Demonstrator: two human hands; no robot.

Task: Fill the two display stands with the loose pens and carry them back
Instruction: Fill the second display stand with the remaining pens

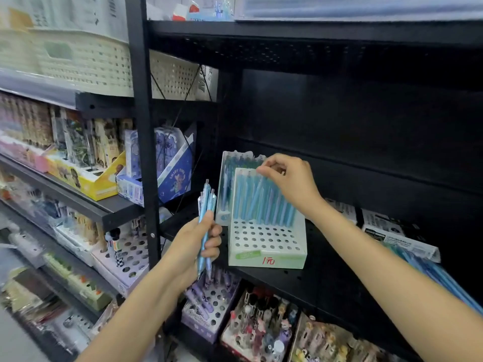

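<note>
Two pale green display stands sit on the black shelf [326, 278]. The front stand [266, 244] has a perforated top, with blue pens [264, 202] standing in its back rows and empty holes in front. The rear stand [228, 184] behind it on the left also holds blue pens. My left hand [194, 241] grips a small bunch of blue pens [206, 205] upright, left of the stands. My right hand [290, 181] reaches over the front stand and pinches the top of a pen in the back row.
More loose blue pens [439, 278] lie on the shelf at the right beside white boxes [392, 231]. A black upright post [143, 152] stands left of the stands. Lower shelves hold other pen stands [209, 309], and shelves on the left carry stationery boxes [86, 176].
</note>
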